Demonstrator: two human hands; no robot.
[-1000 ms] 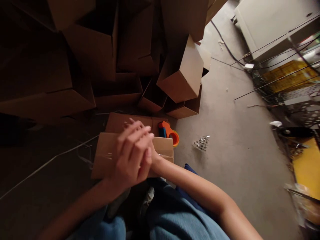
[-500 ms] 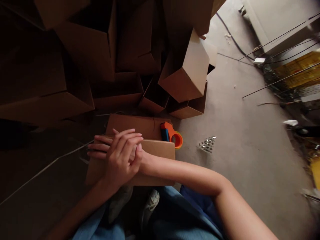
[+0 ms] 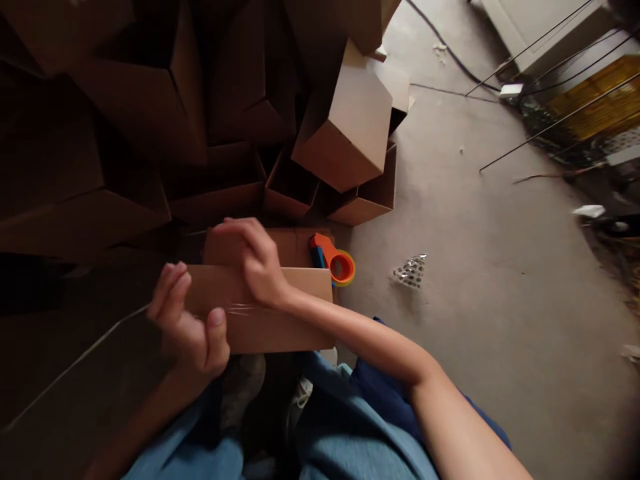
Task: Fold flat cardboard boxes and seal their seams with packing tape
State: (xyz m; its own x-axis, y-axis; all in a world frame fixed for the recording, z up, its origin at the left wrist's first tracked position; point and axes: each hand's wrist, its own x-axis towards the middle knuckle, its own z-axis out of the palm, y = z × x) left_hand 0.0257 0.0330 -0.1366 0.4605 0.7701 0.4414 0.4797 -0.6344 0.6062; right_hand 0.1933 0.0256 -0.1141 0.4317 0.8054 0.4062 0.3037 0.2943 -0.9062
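Note:
A brown cardboard box (image 3: 285, 330) lies in front of my legs, with shiny clear tape and wrinkles on its upper face. My left hand (image 3: 193, 327) is at the box's left end, palm turned inward, fingers loosely curled and thumb apart, holding nothing visible. Over the far edge of the box is my right hand (image 3: 263, 267), turned on its side with the fingers stretched to the left; nothing shows in it. Whether either hand touches the box is unclear. An orange and blue tape dispenser (image 3: 325, 250) rests on cardboard (image 3: 295, 247) just beyond the box.
Several open cardboard boxes (image 3: 345, 120) are piled across the far side and left. A crumpled silvery dotted scrap (image 3: 411, 272) lies on the concrete floor (image 3: 465, 267). Thin rods (image 3: 530, 130), a dark cable (image 3: 450, 50) and a yellow crate (image 3: 595, 87) are at the right.
My hands were stacked, left over right, on the box. They have come apart: the left moved left and down, the right rose toward the far edge and turned on its side.

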